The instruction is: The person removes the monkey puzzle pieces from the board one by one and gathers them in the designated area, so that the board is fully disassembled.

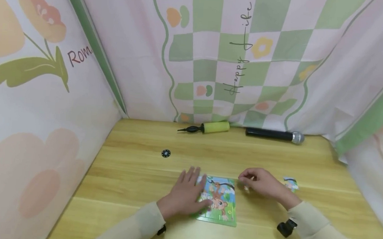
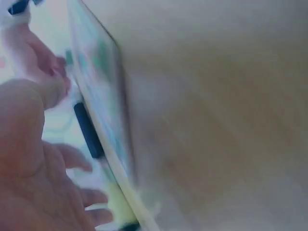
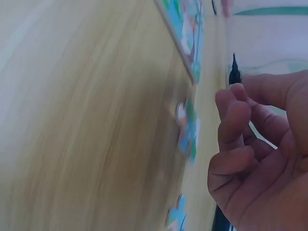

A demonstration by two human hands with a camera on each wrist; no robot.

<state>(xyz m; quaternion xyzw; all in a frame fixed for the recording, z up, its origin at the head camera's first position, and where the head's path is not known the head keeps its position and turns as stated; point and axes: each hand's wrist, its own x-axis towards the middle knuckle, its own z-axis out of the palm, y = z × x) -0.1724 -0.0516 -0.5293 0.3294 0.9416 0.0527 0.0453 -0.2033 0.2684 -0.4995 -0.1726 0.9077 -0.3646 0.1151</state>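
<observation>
My left hand point(image 1: 185, 194) lies with fingers spread over the left side of a monkey jigsaw puzzle point(image 1: 226, 200), covering part of the picture. In the left wrist view its palm and fingers point(image 2: 74, 159) stand beside the puzzle board's point(image 2: 98, 72) blurred edge. Near the board's top right corner is my right hand point(image 1: 263, 182), its fingers curled and thumb meeting fingertip. Nothing shows between them in the right wrist view. Below those fingers a blurred puzzle piece point(image 3: 187, 130) appears, mostly hidden by the hand in the head view.
Another puzzle piece point(image 1: 291, 183) lies right of the right wrist. A black round chip point(image 1: 166, 153) is on the wooden table point(image 1: 125, 174), left of the board. Along the back lie a yellow-green hand pump point(image 1: 215, 127) and a black microphone point(image 1: 269, 134), before a checked curtain point(image 1: 205, 47).
</observation>
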